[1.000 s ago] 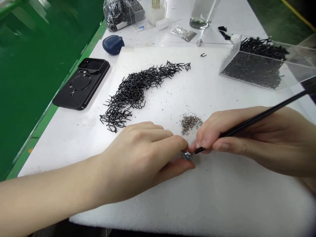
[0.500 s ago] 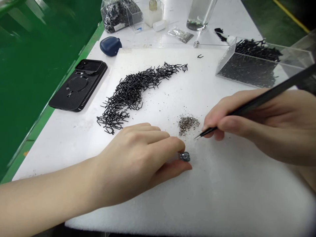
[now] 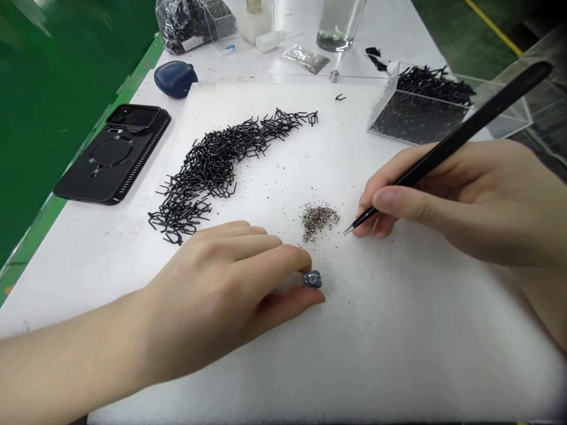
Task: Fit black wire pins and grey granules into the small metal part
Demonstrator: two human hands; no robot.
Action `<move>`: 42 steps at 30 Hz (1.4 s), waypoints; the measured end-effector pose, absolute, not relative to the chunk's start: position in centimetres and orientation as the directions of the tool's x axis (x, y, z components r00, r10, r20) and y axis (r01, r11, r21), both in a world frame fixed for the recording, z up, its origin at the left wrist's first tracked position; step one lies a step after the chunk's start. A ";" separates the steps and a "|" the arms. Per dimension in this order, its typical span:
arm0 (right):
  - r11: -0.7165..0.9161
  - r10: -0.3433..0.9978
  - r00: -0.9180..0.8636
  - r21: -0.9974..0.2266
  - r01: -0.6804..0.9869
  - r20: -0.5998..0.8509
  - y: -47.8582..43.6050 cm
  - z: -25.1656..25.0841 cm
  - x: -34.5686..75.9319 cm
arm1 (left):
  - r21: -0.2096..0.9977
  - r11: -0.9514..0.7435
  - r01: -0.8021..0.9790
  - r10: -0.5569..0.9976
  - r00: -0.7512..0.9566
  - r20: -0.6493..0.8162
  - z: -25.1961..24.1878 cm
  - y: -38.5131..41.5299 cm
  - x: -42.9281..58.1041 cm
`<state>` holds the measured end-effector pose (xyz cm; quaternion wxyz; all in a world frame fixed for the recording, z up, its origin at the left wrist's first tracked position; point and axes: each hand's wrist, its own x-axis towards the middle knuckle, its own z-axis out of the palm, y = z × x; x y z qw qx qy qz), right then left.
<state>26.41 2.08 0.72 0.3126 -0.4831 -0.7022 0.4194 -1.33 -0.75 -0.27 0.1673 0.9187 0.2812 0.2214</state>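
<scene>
Left fingers (image 3: 283,258) pinch a small metal piece (image 3: 312,279) while right fingers (image 3: 398,203) grip a black pointed tool (image 3: 460,138) near it.

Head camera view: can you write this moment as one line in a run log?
left hand: pinches small metal part | right hand: holds black fine-tipped tool | surface: white foam sheet

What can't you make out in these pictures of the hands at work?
From the head view:
- the small metal piece: its underside, hidden by the left hand
- the glittery specks: too small to identify
- the black pointed tool: tip too fine to read
- the bag of black pieces: cut off by the top edge
</scene>
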 end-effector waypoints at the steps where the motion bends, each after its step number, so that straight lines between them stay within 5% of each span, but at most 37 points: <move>1: 0.169 0.944 -0.328 -0.894 0.415 0.027 2.2 0.7 26.5 | 0.429 -0.785 0.448 0.593 0.743 0.309 -0.2 -0.8 -1.3; 11: -0.056 0.934 -0.353 -0.998 0.031 -0.064 3.0 0.4 26.8 | 0.416 -0.789 0.452 0.594 0.734 0.329 -0.3 -0.8 -1.2; 16: -0.115 0.924 -0.380 -0.971 -0.210 -0.027 2.8 0.8 26.2 | 0.426 -0.785 0.450 0.600 0.725 0.338 -0.6 -0.8 -1.4; 24: -0.164 0.910 -0.414 -0.916 -0.367 0.003 2.9 0.8 25.8 | 0.438 -0.787 0.435 0.600 0.705 0.378 -1.8 -0.7 -1.7; 28: -0.137 0.913 -0.409 -0.938 -0.320 0.006 3.0 0.6 25.8 | 0.434 -0.785 0.442 0.604 0.703 0.377 -1.9 -0.8 -1.7; 36: 0.109 0.883 -0.468 -0.984 0.139 0.032 2.5 0.0 26.1 | 0.410 -0.795 0.448 0.591 0.727 0.351 -1.1 -0.8 -1.8; 42: 0.195 0.868 -0.493 -0.955 0.226 0.060 2.5 0.2 26.5 | 0.406 -0.792 0.456 0.594 0.729 0.340 -0.7 -0.8 -1.5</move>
